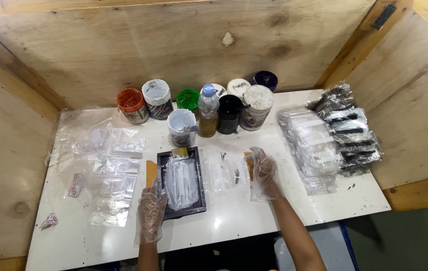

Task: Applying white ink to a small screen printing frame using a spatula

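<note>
We are looking down at a white desk [234,221] boxed in by plywood walls. Our left hand [151,213], in a thin clear plastic glove, is resting on the lower left edge of a black rectangular frame smeared with white paste [181,183]; the fingers are curling over its rim, so the grip is closing on the frame. The frame is lying flat on the desk in front of us, left of centre. Our right hand [264,173], gloved the same way, is pressing down on a flat clear plastic sleeve [224,173] just beside the frame, fingers bent around a small yellowish scraper [248,163]; we cannot tell how firmly that grip is clenching.

Behind the frame a row of round tubs is standing: an orange-stained tub [132,105], a white open tub with pale contents [157,98], a green-lidded tub [188,99], a small white cup holding white paste and a stick [181,126], a clear plastic bottle with amber liquid and a blue cap [208,110], a black jar [230,113], a tub heaped with white paste [257,106], and a purple-lidded tub [265,79].

Loose clear bags [111,170] are lying on the left, and a stack of packed clear bags with white and black strips [332,138] is sitting on the right.
</note>
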